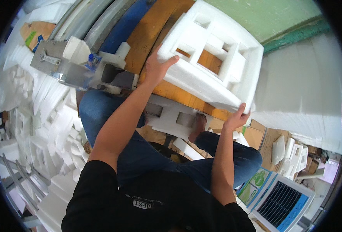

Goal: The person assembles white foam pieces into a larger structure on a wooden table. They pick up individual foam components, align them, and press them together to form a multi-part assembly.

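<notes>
A thick white foam packing block [205,83] with several square cut-outs lies over the orange-brown wooden bench top [142,29], tilted across the view. My left hand [157,67] grips its near left corner, thumb on the upper edge and fingers down the outer side. At the near right corner my right hand [237,118] holds the block, thumb pressed on the rim; its other fingers are partly hidden. Through the cut-outs the wood shows. Left of my left hand stands a grey machine part [119,75] with a dark opening and white foam pieces on it.
Loose white foam scraps [59,143] pile up on the left. A tall white foam stack [300,77] stands at right, beside a green wall [279,15]. At lower right is a cooler carton [281,199]. Another foam piece [171,118] sits under the bench edge near my foot.
</notes>
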Motion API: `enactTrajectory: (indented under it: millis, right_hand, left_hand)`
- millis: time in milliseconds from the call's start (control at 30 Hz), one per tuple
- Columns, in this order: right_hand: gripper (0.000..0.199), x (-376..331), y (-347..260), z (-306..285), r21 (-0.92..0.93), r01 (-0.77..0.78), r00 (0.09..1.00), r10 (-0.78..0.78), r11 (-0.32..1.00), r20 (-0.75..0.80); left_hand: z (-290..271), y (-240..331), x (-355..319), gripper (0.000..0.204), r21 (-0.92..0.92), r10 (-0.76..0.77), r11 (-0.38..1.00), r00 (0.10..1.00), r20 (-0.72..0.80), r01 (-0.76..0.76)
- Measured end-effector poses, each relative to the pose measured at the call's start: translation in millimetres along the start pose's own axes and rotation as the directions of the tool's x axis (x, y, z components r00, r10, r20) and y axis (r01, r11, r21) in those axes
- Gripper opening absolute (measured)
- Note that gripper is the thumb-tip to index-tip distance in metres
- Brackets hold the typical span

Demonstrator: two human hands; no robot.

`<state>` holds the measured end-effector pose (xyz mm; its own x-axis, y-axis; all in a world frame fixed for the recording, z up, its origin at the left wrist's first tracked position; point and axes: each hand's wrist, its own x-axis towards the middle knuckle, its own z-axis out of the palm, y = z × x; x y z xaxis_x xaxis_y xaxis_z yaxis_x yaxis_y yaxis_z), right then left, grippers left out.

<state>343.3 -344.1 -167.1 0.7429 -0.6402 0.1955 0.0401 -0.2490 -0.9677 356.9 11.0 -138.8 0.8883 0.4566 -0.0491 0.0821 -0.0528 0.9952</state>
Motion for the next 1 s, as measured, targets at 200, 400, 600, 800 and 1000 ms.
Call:
enactTrajectory:
  millis: [200,400,600,800,1000]
  right_hand:
    - [0.051,-7.4,-10.2,1.0,0.216,-0.124,0.988,0.141,0.968,-0.067]
    - [0.045,-31.9,-9.0,20.9,0.633,-0.317,0.948,0.241,0.706,0.206]
    - [0.030,-99.4,-18.0,61.2,0.494,-0.749,0.658,0.402,0.442,0.637]
    - [0.017,-164.6,-32.6,147.7,0.328,-0.909,0.402,0.334,0.256,0.853]
    - [0.016,-196.9,-15.4,224.1,0.148,-0.966,0.219,0.366,0.212,0.904]
  left_hand:
    - [3.9,75.1,1.2,0.087,0.296,0.266,0.921,0.964,-0.003,-0.254]
    - [-3.1,195.4,17.7,0.086,0.432,0.531,0.699,0.818,0.219,-0.570]
    - [-5.7,280.5,20.5,0.082,0.448,0.710,0.217,0.455,0.537,-0.867]
    - [-39.8,331.6,1.5,0.084,0.456,0.586,-0.131,0.302,0.751,-0.880]
    - [-80.5,309.6,7.6,0.087,0.512,0.492,-0.140,0.390,0.779,-0.847]
